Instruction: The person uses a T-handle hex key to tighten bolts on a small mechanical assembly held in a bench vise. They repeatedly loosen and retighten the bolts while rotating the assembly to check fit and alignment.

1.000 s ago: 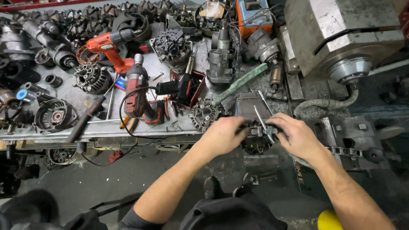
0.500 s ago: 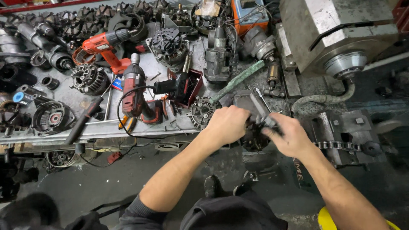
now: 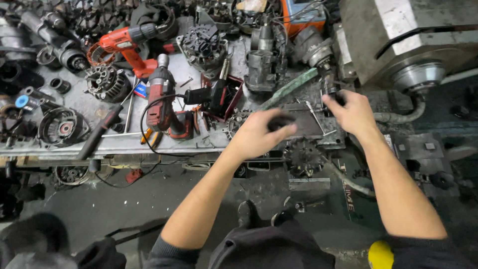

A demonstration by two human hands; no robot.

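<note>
Bench entry, mid-work: the two hands, which were closed together on one dark part at the bench edge a moment ago, are now coming apart. The left hand is curling around a small dark round piece, blurred, and lifting it off the toothed round part, which is staying clamped at the bench edge just below. The right hand is reaching away toward a small metal cylinder near the lathe, fingers closing; whether it is gripping anything cannot be told. Lying around: a red drill, a dark red driver with its cable, a green hose, crowding the bench.
</note>
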